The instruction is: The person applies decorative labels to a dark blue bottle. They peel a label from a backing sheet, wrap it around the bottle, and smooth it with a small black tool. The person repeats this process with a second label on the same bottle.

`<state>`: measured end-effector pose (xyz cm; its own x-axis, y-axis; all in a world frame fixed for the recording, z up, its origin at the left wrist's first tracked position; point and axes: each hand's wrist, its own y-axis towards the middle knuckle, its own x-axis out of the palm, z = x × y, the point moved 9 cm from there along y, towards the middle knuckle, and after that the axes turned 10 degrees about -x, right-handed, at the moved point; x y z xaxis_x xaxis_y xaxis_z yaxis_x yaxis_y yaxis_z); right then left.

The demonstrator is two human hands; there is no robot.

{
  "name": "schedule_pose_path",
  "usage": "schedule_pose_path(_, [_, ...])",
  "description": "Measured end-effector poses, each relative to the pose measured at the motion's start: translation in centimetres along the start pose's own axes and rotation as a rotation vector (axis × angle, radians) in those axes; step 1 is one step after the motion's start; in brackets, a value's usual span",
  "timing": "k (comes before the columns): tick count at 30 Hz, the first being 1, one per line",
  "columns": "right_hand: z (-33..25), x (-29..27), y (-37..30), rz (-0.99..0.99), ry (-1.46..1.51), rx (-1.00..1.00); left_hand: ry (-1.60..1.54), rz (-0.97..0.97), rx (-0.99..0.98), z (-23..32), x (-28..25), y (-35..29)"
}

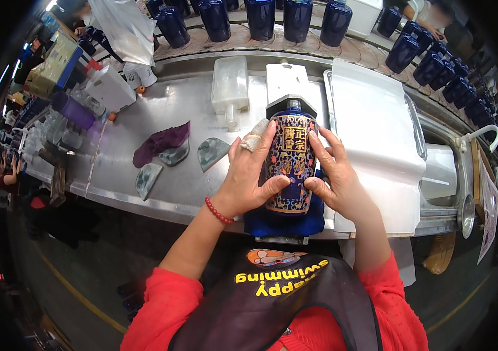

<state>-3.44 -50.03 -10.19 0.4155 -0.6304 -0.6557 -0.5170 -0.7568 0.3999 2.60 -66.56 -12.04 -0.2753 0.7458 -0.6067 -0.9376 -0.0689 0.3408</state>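
Observation:
A dark blue bottle (291, 167), covered in a colourful floral pattern with a gold-framed panel, lies face up between my hands, its neck pointing away from me. My left hand (248, 178) holds its left side, thumb across the lower front; one finger is wrapped in pale tape. On the right side my right hand (339, 175) presses with fingertips near the shoulder and thumb lower down. Under the bottle's lower end is a blue cloth (258, 223) over a support. A pale angular holder (312, 104) stands behind the neck.
Grey-green curved pads (149, 180) and a purple cloth (154, 145) lie left on the metal table (184, 187). A clear plastic bottle (230, 88) lies behind. White sheets (372, 123) cover the right side. Plain blue bottles (260, 20) line a conveyor; another person's hand (433, 30) is far right.

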Motion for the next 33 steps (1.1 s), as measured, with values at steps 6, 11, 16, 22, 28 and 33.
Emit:
schedule_pose_path(6, [-0.3,-0.3,-0.9,0.017,0.009,-0.015,-0.048,-0.053,-0.037,-0.9,0.8,-2.3])
schedule_pose_path(11, [-1.3,-0.1,-2.1,-0.014,-0.059,-0.053,0.143,-0.036,-0.073,-1.5,1.6,-5.2])
schedule_pose_path(16, [-2.3,0.5,-3.1,-0.021,-0.086,-0.076,0.394,0.239,0.036,1.4,-0.9,-5.8])
schedule_pose_path(22, [-2.1,1.3,-4.5,0.024,-0.127,-0.031,0.355,0.393,0.168,4.8,-2.4,-6.1])
schedule_pose_path(28, [-1.3,1.7,-5.2,0.034,-0.12,-0.011,0.183,0.287,-0.023,2.3,-0.2,-5.4])
schedule_pose_path(33, [-0.9,2.0,-5.1,0.028,-0.14,0.005,0.269,0.268,-0.016,2.0,0.3,-5.6])
